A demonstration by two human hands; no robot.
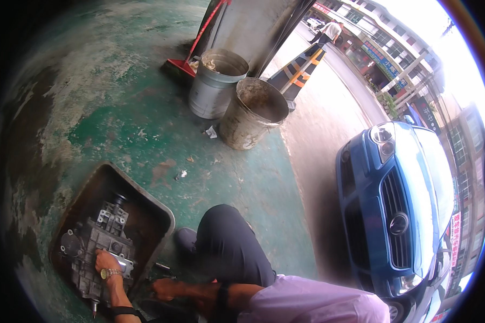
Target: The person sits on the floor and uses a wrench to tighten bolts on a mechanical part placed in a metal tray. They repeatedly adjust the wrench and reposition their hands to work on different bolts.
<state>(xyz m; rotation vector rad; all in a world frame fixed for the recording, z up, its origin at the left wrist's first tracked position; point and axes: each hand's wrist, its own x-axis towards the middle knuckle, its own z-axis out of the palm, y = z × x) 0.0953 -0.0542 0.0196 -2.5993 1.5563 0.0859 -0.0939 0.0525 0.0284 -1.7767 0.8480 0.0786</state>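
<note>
A grey cast-metal assembly like a gearbox lies in a dark, grimy tray on the floor at the lower left. My left hand, with a watch at the wrist, is closed over the middle of the casting. Whatever its fingers grip, if anything, is hidden. Just outside the tray's near right side, my right hand is closed low by my leg, and I cannot see what is in it. A small metal piece rests close to that hand.
My bent knee is right of the tray. Farther off stand two dirty buckets, a red broom and a striped cone. A blue car is parked at the right. Litter dots the green floor.
</note>
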